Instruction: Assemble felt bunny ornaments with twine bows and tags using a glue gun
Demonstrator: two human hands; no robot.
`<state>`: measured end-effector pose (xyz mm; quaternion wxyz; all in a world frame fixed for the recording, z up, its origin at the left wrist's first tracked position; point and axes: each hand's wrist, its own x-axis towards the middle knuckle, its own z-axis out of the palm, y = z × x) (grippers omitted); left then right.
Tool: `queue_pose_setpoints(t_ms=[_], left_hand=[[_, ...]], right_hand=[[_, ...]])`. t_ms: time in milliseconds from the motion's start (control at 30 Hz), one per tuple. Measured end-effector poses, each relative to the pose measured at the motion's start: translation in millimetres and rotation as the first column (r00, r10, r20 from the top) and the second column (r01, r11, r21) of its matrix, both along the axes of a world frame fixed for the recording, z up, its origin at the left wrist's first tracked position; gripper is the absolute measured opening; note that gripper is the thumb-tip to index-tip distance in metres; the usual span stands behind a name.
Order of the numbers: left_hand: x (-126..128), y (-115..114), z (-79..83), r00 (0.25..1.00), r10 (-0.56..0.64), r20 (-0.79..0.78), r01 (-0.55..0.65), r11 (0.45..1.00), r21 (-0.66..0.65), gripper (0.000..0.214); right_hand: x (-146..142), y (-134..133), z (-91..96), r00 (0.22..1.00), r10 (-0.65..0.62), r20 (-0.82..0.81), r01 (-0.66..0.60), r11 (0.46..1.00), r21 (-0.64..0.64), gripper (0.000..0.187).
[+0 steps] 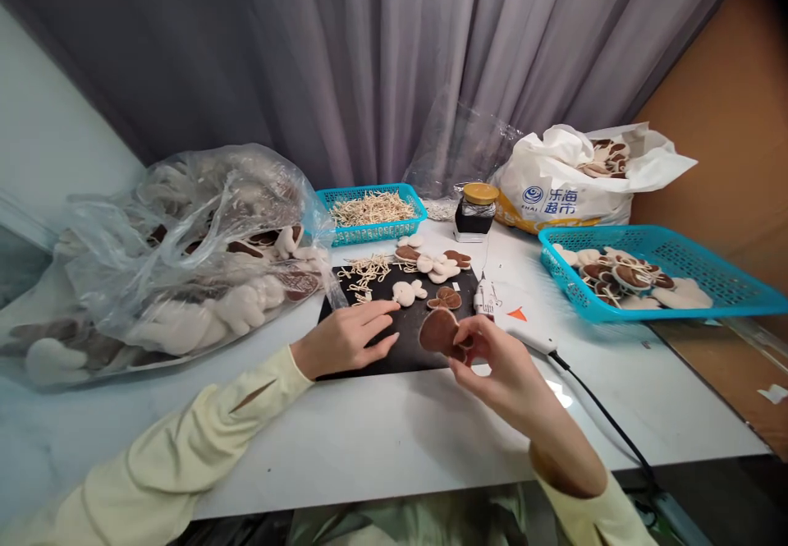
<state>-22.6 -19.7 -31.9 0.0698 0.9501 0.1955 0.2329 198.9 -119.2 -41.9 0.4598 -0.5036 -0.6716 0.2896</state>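
Observation:
My right hand (501, 365) pinches a brown felt piece (438, 331) and holds it just above the near right corner of a black mat (410, 341). My left hand (348, 337) lies flat on the mat's near left part, fingers stretched toward the middle, holding nothing. On the mat lie a cream plush piece (407, 291), a small brown piece (444, 299), a cluster of cream and brown pieces (431, 263) and loose beige string bows (366, 271).
A white glue gun (514, 316) lies right of the mat, its black cord running off the table's near edge. A teal basket of strings (373, 211) and a jar (477, 211) stand behind. A teal basket (652, 275), a white bag (572, 185) and a clear bag (178, 259) hold plush pieces.

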Motion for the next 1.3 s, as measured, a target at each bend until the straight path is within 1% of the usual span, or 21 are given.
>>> queue_pose_setpoints(t_ms=[67, 100, 167, 233, 300, 367, 400, 467, 500, 567, 667, 733, 867, 1000, 1100, 1200, 1300], left_hand=[[-8.0, 13.9, -6.5, 0.997, 0.006, -0.076, 0.0, 0.997, 0.077, 0.018], [-10.6, 18.7, -8.7, 0.996, 0.021, -0.091, -0.013, 0.996, 0.085, 0.02], [-12.1, 22.4, -9.7, 0.994, 0.052, -0.098, -0.044, 0.996, 0.082, 0.02], [-8.3, 17.3, -5.8, 0.994, 0.086, -0.074, -0.079, 0.993, 0.089, 0.018], [-0.2, 4.3, 1.0, 0.993, 0.114, -0.022, -0.111, 0.988, 0.105, 0.016], [10.4, -13.7, 7.1, 0.997, 0.082, 0.002, -0.082, 0.993, 0.085, 0.016], [15.8, -23.2, 8.8, 0.999, 0.034, -0.013, -0.033, 0.997, 0.071, 0.017], [25.2, -39.5, 8.4, 0.991, -0.066, -0.115, 0.071, 0.997, 0.041, 0.017], [28.7, -45.4, 6.4, 0.986, -0.077, -0.15, 0.082, 0.996, 0.028, 0.017], [32.8, -51.9, 0.5, 0.982, -0.06, -0.181, 0.06, 0.998, -0.005, 0.02], [34.2, -52.8, -6.8, 0.984, -0.027, -0.174, 0.016, 0.998, -0.064, 0.021], [35.2, -51.9, -8.3, 0.987, -0.019, -0.161, 0.005, 0.996, -0.087, 0.02], [40.4, -52.7, -8.1, 0.992, 0.018, -0.126, -0.031, 0.995, -0.096, 0.019], [44.2, -54.1, -9.3, 0.994, 0.031, -0.107, -0.041, 0.995, -0.095, 0.018], [45.4, -54.4, -8.8, 0.991, 0.029, -0.134, -0.043, 0.994, -0.102, 0.017], [48.0, -54.5, -6.4, 0.985, 0.037, -0.169, -0.057, 0.992, -0.116, 0.016], [52.1, -53.8, -3.5, 0.976, 0.056, -0.212, -0.086, 0.988, -0.132, 0.016]], right_hand=[[8.7, -3.8, -1.0, 0.991, 0.134, 0.025, -0.128, 0.978, -0.167, 0.015], [11.6, -5.4, -1.5, 0.983, 0.172, 0.064, -0.155, 0.965, -0.212, 0.016], [14.7, -7.5, -2.3, 0.964, 0.202, 0.172, -0.161, 0.96, -0.228, 0.015], [15.5, -8.4, -3.4, 0.947, 0.195, 0.255, -0.152, 0.972, -0.18, 0.013], [15.5, -8.8, -5.5, 0.947, 0.158, 0.279, -0.136, 0.986, -0.093, 0.009], [14.8, -9.3, -8.7, 0.956, 0.089, 0.281, -0.093, 0.996, 0.001, 0.007], [14.1, -9.7, -10.6, 0.958, 0.05, 0.281, -0.067, 0.997, 0.049, 0.008], [11.7, -10.3, -14.8, 0.961, -0.008, 0.278, -0.03, 0.991, 0.131, 0.011], [10.1, -10.4, -16.9, 0.961, -0.026, 0.274, -0.02, 0.986, 0.163, 0.013], [6.4, -10.1, -20.8, 0.963, -0.049, 0.265, -0.007, 0.979, 0.206, 0.017], [1.8, -8.8, -25.0, 0.962, -0.062, 0.267, 0.002, 0.975, 0.22, 0.023], [0.4, -8.3, -26.7, 0.959, -0.063, 0.275, 0.001, 0.975, 0.221, 0.025], [0.9, -8.4, -29.6, 0.958, -0.058, 0.281, -0.004, 0.977, 0.215, 0.027], [3.7, -8.4, -33.2, 0.956, -0.033, 0.291, -0.025, 0.981, 0.193, 0.03], [5.3, -7.2, -33.7, 0.947, -0.002, 0.322, -0.055, 0.984, 0.167, 0.03], [4.5, -5.2, -30.4, 0.925, 0.024, 0.379, -0.088, 0.984, 0.154, 0.03], [1.3, -3.4, -24.7, 0.903, 0.015, 0.429, -0.092, 0.983, 0.16, 0.028]])
